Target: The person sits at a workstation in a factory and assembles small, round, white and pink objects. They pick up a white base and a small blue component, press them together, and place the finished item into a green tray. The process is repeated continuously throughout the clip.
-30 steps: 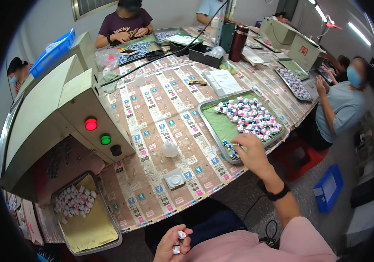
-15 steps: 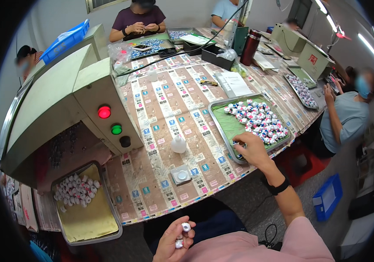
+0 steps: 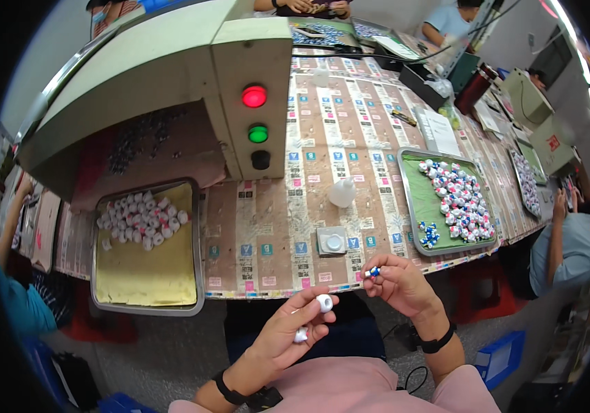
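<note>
Between the thumb and fingers of my left hand [image 3: 286, 330] is a small white rounded piece [image 3: 325, 303] with a dark hole. A second white piece [image 3: 300, 335] is tucked lower in the curled fingers. My right hand [image 3: 405, 286] is pinched shut on a tiny blue-and-white part [image 3: 374, 271], close to the left hand but apart from it. Right of the hands is a green-lined metal tray [image 3: 408, 206] with many white pieces [image 3: 457, 199] marked blue and pink. A small heap of blue parts [image 3: 429, 235] lies in its near left corner.
A yellow-lined tray [image 3: 145, 279] of white pieces sits at the left, before a beige machine [image 3: 249, 65] with red and green lights. A white squeeze bottle [image 3: 342, 193] and a small dish [image 3: 333, 241] stand on the table [image 3: 274, 227]. Other people sit around it.
My right hand has left the green-lined tray, bringing a blue-and-white part toward my left hand. My left hand has risen, still holding white pieces. The view has swung left.
</note>
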Demonstrator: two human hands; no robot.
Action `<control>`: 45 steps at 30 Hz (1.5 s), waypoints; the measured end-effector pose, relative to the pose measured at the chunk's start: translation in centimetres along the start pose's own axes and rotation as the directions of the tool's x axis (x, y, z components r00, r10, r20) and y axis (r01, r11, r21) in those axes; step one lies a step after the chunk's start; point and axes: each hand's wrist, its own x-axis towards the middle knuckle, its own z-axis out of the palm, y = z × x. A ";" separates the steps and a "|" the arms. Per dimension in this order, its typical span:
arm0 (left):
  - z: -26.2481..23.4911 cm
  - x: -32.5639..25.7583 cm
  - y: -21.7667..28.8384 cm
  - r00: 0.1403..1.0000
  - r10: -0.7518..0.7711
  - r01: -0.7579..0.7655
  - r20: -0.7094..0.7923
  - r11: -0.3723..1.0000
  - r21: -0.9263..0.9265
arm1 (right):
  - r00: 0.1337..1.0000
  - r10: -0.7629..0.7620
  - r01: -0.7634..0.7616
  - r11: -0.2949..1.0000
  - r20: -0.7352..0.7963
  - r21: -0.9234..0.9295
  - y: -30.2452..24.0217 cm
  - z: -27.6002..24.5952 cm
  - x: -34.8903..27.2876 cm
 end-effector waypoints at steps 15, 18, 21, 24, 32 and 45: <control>-0.1 0.8 -0.8 0.993 0.045 -0.028 0.110 0.988 -0.152 | 0.988 -0.109 0.063 0.927 -0.105 -0.369 -0.7 2.0 0.3; -0.9 0.9 -0.6 0.984 0.043 -0.023 0.171 0.993 -0.116 | 0.968 -0.234 0.158 0.852 -0.092 -0.500 -1.0 2.4 0.7; 0.0 0.5 0.2 0.995 0.007 -0.002 0.095 0.998 -0.058 | 0.951 -0.300 0.174 0.729 -0.079 -0.662 -0.8 2.2 1.4; -0.2 0.3 0.2 0.997 0.006 -0.004 0.073 0.999 -0.033 | 0.926 -0.374 0.188 0.579 -0.053 -0.793 -0.5 2.7 2.6; -2.1 -0.5 -0.1 0.998 0.047 -0.042 0.050 0.995 -0.089 | 0.800 -0.538 0.298 -0.028 0.266 -0.954 0.3 4.1 6.3; -2.1 -0.3 0.2 0.989 0.069 -0.061 0.130 0.996 -0.064 | 0.830 -0.524 0.241 0.025 0.193 -0.970 -0.2 4.0 6.5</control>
